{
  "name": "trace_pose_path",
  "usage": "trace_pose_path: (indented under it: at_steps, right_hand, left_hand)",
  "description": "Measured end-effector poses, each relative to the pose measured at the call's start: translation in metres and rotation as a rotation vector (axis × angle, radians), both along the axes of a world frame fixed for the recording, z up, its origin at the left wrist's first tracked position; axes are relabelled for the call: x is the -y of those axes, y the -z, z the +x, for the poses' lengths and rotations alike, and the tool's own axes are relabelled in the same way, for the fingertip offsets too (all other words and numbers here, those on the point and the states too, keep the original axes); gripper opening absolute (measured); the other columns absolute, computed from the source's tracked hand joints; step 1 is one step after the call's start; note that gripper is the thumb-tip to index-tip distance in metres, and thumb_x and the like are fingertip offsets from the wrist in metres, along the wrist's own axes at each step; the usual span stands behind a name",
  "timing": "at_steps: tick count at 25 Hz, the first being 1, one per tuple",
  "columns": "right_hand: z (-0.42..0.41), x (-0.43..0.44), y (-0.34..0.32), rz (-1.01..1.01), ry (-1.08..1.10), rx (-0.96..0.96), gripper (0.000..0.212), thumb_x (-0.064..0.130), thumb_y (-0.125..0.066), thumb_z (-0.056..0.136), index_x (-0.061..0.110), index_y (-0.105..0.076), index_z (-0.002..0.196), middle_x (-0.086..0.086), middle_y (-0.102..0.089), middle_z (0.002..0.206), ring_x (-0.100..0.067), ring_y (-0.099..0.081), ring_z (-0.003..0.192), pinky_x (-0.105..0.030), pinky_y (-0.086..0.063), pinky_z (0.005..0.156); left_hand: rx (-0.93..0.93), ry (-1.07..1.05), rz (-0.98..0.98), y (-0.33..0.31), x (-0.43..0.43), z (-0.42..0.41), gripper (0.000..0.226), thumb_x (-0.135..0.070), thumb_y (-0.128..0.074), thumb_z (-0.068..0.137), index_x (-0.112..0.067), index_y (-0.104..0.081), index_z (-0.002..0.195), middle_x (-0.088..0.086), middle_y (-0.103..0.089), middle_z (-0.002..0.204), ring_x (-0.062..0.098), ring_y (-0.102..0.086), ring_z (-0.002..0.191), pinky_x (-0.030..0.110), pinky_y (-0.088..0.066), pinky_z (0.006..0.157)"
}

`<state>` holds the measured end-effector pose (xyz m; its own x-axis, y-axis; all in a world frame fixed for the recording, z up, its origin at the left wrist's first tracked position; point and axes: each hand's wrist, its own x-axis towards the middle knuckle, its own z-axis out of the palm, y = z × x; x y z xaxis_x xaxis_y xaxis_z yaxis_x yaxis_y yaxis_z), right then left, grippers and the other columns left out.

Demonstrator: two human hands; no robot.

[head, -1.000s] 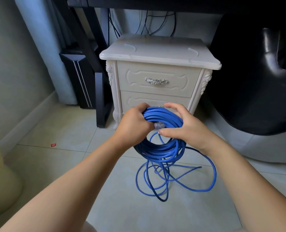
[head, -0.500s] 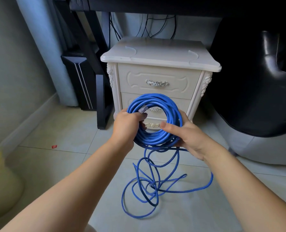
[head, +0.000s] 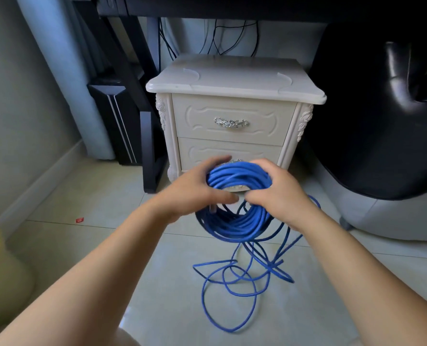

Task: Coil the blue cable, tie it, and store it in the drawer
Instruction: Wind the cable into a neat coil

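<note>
Two hands are closed on one coil of blue cable [head: 237,221], which is held in the air in front of a cream nightstand [head: 235,81]. The left hand [head: 195,193] (smeared by motion blur) is wrapped round the coil's left side, with the thumb above the strands and the fingers laid across them below. The right hand [head: 281,196] is clamped on the opposite side, thumb over the top and fingers curled under. The fingertips of the two hands are brought almost together in the middle of the ring.

From the bottom of the gripped coil several uncoiled strands are let down, and loose loops [head: 232,283] are spread on the tiled floor [head: 70,196] directly beneath the hands.

Just behind the grip the lower drawer [head: 207,151] is seen closed, its handle partly hidden by the coil. Above it the upper drawer [head: 200,116] is closed as well and is fitted with a silver handle [head: 230,122].

Well to the right of the grip a black chair [head: 382,121] is placed. To the left a black desk leg [head: 149,146] is set beside the nightstand, and farther left a small red scrap [head: 79,220] is seen on the floor.
</note>
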<state>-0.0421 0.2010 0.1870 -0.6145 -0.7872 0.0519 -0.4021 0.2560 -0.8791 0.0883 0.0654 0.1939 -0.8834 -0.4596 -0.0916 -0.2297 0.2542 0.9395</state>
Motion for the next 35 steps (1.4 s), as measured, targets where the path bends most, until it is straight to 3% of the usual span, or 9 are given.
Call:
trace_pose_path:
  at_steps: [3, 9, 14, 17, 21, 24, 27, 31, 35]
  right_hand:
    - [0.002, -0.003, -0.001, 0.065, -0.076, -0.134, 0.048, 0.01, -0.069, 0.07, 0.039, -0.058, 0.107, 0.011, -0.066, 0.088, -0.012, -0.063, 0.078, -0.034, -0.053, 0.072]
    - [0.001, -0.007, -0.002, -0.071, -0.069, 0.003, 0.058, 0.022, -0.078, 0.069, 0.038, -0.054, 0.119, 0.01, -0.067, 0.106, -0.01, -0.068, 0.088, -0.034, -0.056, 0.081]
    - [-0.012, -0.012, -0.004, -0.103, -0.173, 0.537, 0.077, 0.055, -0.083, 0.057, 0.021, -0.059, 0.122, -0.01, -0.073, 0.107, -0.024, -0.072, 0.095, -0.038, -0.055, 0.078]
    - [-0.012, -0.012, -0.004, -0.137, -0.206, 0.624, 0.099, 0.071, -0.082, 0.045, 0.012, -0.057, 0.121, -0.016, -0.073, 0.107, -0.024, -0.072, 0.096, -0.035, -0.058, 0.072]
    - [0.006, -0.001, -0.004, -0.239, -0.031, 0.618, 0.046, 0.034, -0.08, 0.071, 0.017, -0.059, 0.107, -0.008, -0.073, 0.09, -0.02, -0.072, 0.078, -0.034, -0.058, 0.065]
    - [0.005, 0.007, -0.005, -0.383, 0.237, 0.751, 0.016, -0.004, -0.06, 0.082, 0.009, -0.058, 0.091, -0.005, -0.06, 0.061, -0.021, -0.067, 0.054, -0.03, -0.056, 0.054]
    - [-0.008, 0.005, -0.005, -0.413, 0.333, 0.948, 0.013, 0.0, -0.052, 0.084, 0.01, -0.054, 0.077, -0.002, -0.05, 0.057, -0.015, -0.058, 0.048, -0.026, -0.051, 0.051]
    - [-0.024, -0.004, -0.002, -0.429, 0.313, 1.06, 0.013, 0.004, -0.054, 0.08, 0.012, -0.057, 0.089, -0.005, -0.053, 0.073, -0.024, -0.058, 0.068, -0.032, -0.054, 0.061]
    - [-0.028, -0.009, -0.012, -0.306, 0.279, 0.934, 0.011, 0.001, -0.052, 0.082, 0.011, -0.054, 0.081, -0.007, -0.05, 0.068, -0.022, -0.056, 0.057, -0.027, -0.05, 0.051]
  left_hand:
    - [0.047, -0.002, -0.278, 0.003, -0.008, -0.002, 0.06, -0.009, -0.076, 0.074, -0.035, -0.056, 0.125, -0.008, -0.07, 0.086, 0.013, -0.068, 0.068, 0.023, -0.055, 0.066]
    - [-0.068, -0.106, -0.226, 0.002, -0.012, -0.003, 0.016, -0.002, -0.065, 0.082, -0.015, -0.06, 0.09, -0.002, -0.054, 0.059, 0.014, -0.051, 0.042, 0.023, -0.044, 0.044]
    - [-0.21, -0.307, 0.086, 0.0, -0.006, -0.007, 0.011, -0.003, -0.065, 0.084, -0.011, -0.058, 0.084, 0.009, -0.053, 0.066, 0.019, -0.052, 0.055, 0.027, -0.042, 0.049]
    - [-0.253, -0.456, 0.371, 0.001, -0.005, -0.011, 0.009, -0.001, -0.061, 0.087, -0.009, -0.057, 0.084, 0.01, -0.047, 0.061, 0.023, -0.052, 0.062, 0.032, -0.042, 0.059]
    - [-0.234, -0.539, 0.54, -0.002, -0.019, -0.016, 0.012, -0.009, -0.064, 0.088, -0.009, -0.058, 0.078, 0.003, -0.051, 0.05, 0.019, -0.057, 0.061, 0.034, -0.045, 0.069]
    - [-0.201, -0.231, 0.511, -0.007, -0.025, -0.013, 0.022, -0.036, -0.067, 0.088, -0.015, -0.061, 0.082, 0.0, -0.062, 0.062, 0.013, -0.061, 0.067, 0.031, -0.047, 0.075]
    - [-0.146, -0.119, 0.536, 0.0, -0.007, -0.009, 0.061, -0.068, -0.049, 0.083, -0.016, -0.07, 0.109, -0.001, -0.07, 0.103, 0.019, -0.066, 0.103, 0.035, -0.047, 0.097]
    - [-0.049, -0.3, 0.542, 0.012, 0.007, -0.006, 0.031, -0.047, -0.053, 0.094, -0.02, -0.068, 0.099, 0.005, -0.064, 0.104, 0.022, -0.061, 0.103, 0.042, -0.047, 0.098]
    - [-0.126, -0.201, 0.526, 0.004, 0.011, -0.006, 0.055, -0.061, -0.059, 0.083, -0.023, -0.066, 0.121, 0.003, -0.067, 0.123, 0.019, -0.063, 0.114, 0.041, -0.05, 0.096]
